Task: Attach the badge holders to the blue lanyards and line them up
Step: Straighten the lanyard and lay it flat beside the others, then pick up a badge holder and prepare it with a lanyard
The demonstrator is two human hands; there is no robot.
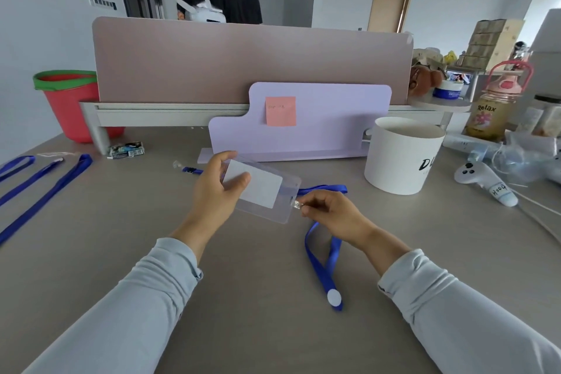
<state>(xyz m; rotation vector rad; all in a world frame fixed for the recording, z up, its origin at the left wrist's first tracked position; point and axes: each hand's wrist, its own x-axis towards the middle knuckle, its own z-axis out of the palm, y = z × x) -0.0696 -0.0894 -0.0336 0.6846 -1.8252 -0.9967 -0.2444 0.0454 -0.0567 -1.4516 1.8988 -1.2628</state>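
Observation:
My left hand (220,188) holds a clear badge holder (264,191) with a white card inside, lifted above the grey table (121,222). My right hand (328,212) pinches the metal clip (297,205) of a blue lanyard (323,267) at the slot on the holder's right edge. That lanyard loops down onto the table and ends at a white round tab. Several more blue lanyards (45,188) lie in a row at the far left. Another clip end (189,169) lies just behind my left hand.
A lilac board (318,130) with a pink sticky note stands behind my hands. A white round tub (400,158) sits at the right, with a white controller (479,179), plastic bags and a bottle beyond. A red bucket (69,103) stands far left. Two people are behind the partition.

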